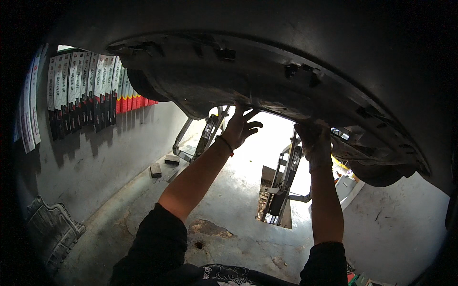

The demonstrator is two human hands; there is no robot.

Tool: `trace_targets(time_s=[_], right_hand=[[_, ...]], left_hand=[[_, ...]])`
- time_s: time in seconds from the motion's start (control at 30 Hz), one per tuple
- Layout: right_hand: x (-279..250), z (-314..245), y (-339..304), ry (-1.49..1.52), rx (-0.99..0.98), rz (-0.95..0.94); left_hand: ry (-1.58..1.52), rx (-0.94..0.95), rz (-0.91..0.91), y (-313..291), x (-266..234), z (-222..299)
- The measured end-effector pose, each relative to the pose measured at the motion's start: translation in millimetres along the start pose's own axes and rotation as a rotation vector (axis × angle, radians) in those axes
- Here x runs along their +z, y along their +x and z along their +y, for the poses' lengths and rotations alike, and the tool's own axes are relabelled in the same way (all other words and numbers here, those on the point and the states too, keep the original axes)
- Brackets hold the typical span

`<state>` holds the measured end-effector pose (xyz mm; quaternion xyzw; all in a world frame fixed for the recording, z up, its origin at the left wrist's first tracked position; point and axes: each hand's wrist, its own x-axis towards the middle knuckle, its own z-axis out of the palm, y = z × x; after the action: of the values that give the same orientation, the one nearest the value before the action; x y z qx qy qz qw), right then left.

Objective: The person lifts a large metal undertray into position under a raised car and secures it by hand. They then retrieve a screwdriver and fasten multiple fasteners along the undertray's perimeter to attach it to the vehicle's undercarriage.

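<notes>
Overhead hangs a dark underbody panel (214, 81) of a raised car, with a curved front rim and several clips or slots along it. My left hand (240, 127) is raised to the panel's rear edge, with its fingers apart and one fingertip at that edge; nothing is in it. A dark band circles my left wrist. Farther right, my right hand (316, 144), which looks gloved in a light glove, reaches up against the same edge. Its thumb points up, while shadow and the panel hide the other fingers.
Two lift arms (205, 138) (282, 188) stand below the car, the right one over a floor recess. Wheels (379, 174) show at the sides. Long boxes (81, 90) hang on the left wall. Small blocks (156, 170) and a dark plastic cover (52, 229) are at left.
</notes>
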<state>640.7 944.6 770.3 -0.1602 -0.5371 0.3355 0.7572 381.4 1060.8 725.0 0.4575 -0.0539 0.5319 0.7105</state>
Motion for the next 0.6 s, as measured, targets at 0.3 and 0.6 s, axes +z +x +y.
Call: trace_targets(time_s=[0.3, 0.6], right_hand=[[9.9, -8.8, -6.9, 0.188, 0.103, -0.004], [6.6, -4.6, 1.7, 0.122, 0.137, 0.001]], left_hand=[[0.063, 0.0, -0.044, -1.0, -4.5, 4.6], [0.037, -0.021, 0.035, 2.8, -2.0, 3.2]])
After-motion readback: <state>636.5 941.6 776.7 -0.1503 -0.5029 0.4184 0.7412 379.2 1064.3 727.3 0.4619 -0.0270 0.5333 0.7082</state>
